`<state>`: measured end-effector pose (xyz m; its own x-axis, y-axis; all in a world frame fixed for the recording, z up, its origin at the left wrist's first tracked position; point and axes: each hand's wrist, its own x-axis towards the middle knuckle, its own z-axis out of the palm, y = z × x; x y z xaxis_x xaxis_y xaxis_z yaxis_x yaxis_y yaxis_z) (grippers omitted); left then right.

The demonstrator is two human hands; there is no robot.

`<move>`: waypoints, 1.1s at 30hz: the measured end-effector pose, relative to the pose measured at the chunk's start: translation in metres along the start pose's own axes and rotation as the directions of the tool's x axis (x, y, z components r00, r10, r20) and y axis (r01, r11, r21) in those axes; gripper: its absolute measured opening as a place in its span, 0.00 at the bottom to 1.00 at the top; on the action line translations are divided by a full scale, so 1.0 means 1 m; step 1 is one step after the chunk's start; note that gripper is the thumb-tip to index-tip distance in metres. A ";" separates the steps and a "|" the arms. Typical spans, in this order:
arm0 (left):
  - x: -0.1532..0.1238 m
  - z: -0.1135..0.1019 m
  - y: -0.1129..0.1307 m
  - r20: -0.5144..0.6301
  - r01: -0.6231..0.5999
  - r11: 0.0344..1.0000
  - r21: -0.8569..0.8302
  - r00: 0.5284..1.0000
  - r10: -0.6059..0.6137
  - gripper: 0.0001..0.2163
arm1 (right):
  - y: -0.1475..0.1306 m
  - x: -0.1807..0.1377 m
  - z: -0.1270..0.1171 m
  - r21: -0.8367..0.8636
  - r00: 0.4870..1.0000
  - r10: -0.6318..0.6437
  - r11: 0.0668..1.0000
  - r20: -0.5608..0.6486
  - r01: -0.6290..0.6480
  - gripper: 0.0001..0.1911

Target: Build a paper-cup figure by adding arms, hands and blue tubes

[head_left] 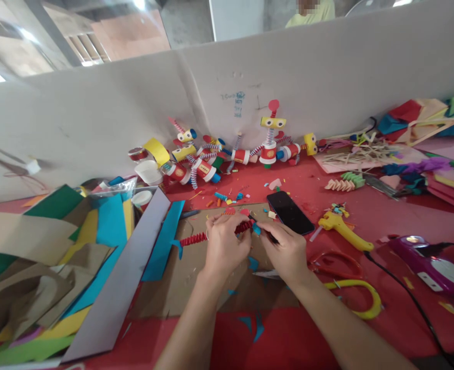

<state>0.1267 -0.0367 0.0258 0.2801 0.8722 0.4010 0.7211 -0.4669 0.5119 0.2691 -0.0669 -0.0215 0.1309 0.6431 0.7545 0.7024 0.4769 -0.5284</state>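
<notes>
White partition [115, 118]: the table is being backed across the upper frame; blue handwriting [238, 103] is being displayed near its centre.
Red tabletop [307, 180]: a brown cardboard sheet [153, 303] is being supported at lower centre.
Red paper spring [193, 239]: it is being held sideways over the cardboard, at the centre of the frame; a blue paper tab is being borne at each end.
Left hand [227, 239]: the spring is being grasped along its length, fingers curled around it.
Right hand [284, 244]: the right-end blue tab [256, 229] is being pinched with narrow fingers; a dark slim object beside it is being partly hidden and cannot be identified.
Paper figures [268, 153]: they are being lined up along the partition, upper centre.
Smartphone [290, 212]: it is being left face-up, right of centre.
Yellow glue gun [344, 230]: it is being rested beyond the phone, above yellow-handled scissors [375, 298].
Coloured paper sheets [111, 221]: they are being heaped at left.
</notes>
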 end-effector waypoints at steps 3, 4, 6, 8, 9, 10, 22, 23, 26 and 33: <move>0.000 0.000 0.000 0.001 0.010 1.000 -0.010 1.000 -0.010 0.10 | 0.000 0.003 -0.001 0.071 0.996 0.088 0.994 0.008 -0.088 0.11; 0.000 0.000 0.000 0.002 0.012 1.000 -0.014 1.000 -0.012 0.10 | 0.000 0.004 -0.002 0.100 0.992 0.127 0.987 0.026 -0.129 0.10; 0.000 -0.001 0.000 0.007 0.015 1.000 -0.019 1.000 -0.015 0.11 | 0.001 0.007 -0.003 0.156 0.977 0.201 0.965 0.077 -0.211 0.09; 0.000 -0.001 0.001 0.014 0.018 1.000 -0.020 1.000 -0.018 0.11 | 0.001 0.010 -0.005 0.195 0.959 0.256 0.941 0.119 -0.276 0.08; 0.000 -0.002 0.001 0.017 0.019 1.000 -0.021 1.000 -0.019 0.11 | 0.001 0.011 -0.006 0.212 0.953 0.274 0.931 0.131 -0.297 0.08; 0.000 -0.002 0.002 0.018 0.019 1.000 -0.021 1.000 -0.019 0.12 | 0.001 0.012 -0.007 0.227 0.950 0.280 0.925 0.137 -0.306 0.07; 0.000 -0.001 0.001 0.031 0.002 1.000 -0.005 1.000 -0.002 0.11 | 0.004 0.016 -0.009 0.267 0.929 0.302 0.897 0.214 -0.353 0.04; -0.001 -0.001 0.001 0.030 -0.001 1.000 -0.004 1.000 0.001 0.11 | 0.005 0.017 -0.008 0.272 0.920 0.319 0.886 0.230 -0.375 0.04; -0.001 0.000 0.001 0.028 -0.007 1.000 0.001 1.000 0.007 0.11 | 0.006 0.018 -0.007 0.287 0.894 0.360 0.856 0.267 -0.431 0.05; -0.002 0.000 0.000 0.028 -0.009 1.000 0.007 1.000 0.009 0.10 | 0.007 0.018 -0.005 0.288 0.867 0.393 0.830 0.307 -0.478 0.07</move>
<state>0.1261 -0.0382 0.0246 0.3039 0.8718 0.3843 0.7229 -0.4737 0.5029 0.2802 -0.0549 -0.0094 0.1749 0.9288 0.3266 0.3187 0.2604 -0.9114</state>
